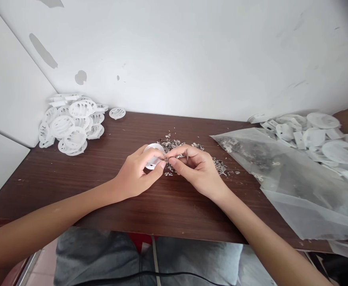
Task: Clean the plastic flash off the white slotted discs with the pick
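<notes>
Both hands meet over the middle of the table, fingertips nearly touching. My left hand (139,171) is closed around a white round plastic piece (153,158), seen partly behind its index finger. The thumb and index finger of that hand come together at the piece's right edge. My right hand (199,169) is closed in a pinch at the same spot, on a tiny metal part largely hidden by the fingertips. Beneath and behind the hands lies a loose heap of small metal parts (174,145), spreading to the right of my right hand.
At the back left, white round plastic pieces (75,137) are piled up, with a single one (117,113) beside them. A clear plastic bag (293,186) covers the table's right side, near more white plastic pieces (313,137). A white wall (174,59) rises behind.
</notes>
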A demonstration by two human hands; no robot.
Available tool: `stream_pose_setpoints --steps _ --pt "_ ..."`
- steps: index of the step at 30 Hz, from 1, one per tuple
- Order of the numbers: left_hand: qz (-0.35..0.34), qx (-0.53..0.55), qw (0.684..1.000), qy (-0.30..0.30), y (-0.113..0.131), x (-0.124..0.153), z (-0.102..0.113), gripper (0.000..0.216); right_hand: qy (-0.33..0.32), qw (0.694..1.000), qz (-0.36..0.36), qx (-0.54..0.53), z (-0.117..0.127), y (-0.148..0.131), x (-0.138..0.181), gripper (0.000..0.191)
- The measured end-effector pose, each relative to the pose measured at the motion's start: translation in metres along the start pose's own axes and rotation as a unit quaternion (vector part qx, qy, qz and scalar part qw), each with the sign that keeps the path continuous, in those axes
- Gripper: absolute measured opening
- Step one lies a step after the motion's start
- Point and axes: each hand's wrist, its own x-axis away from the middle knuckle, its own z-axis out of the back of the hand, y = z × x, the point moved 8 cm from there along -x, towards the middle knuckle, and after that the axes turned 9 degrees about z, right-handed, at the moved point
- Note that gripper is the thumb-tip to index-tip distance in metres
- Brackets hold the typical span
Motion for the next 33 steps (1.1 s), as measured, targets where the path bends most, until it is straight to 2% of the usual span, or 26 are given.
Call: stream_pose_setpoints --steps 12,24,31,33 --pt "0.024 0.009 0.999 -0.022 -0.007 0.001 -0.003 0.007 0.006 1.000 0.013 0.020 -0.001 0.000 0.001 0.008" --pt "0.058 0.037 0.995 -0.071 -0.010 0.001 -0.007 0.014 0.028 0.979 0.144 0.141 0.002 -0.017 0.004 0.015" --pt "0.084 0.021 0.994 -0.066 -0.012 0.001 -0.006 0.027 0.028 0.983 0.119 0.140 0.002 -0.015 0.003 0.013" --pt "0.087 0.012 0.994 -0.059 -0.012 0.000 -0.005 0.022 0.031 0.986 0.109 0.125 0.003 -0.016 0.003 0.011"
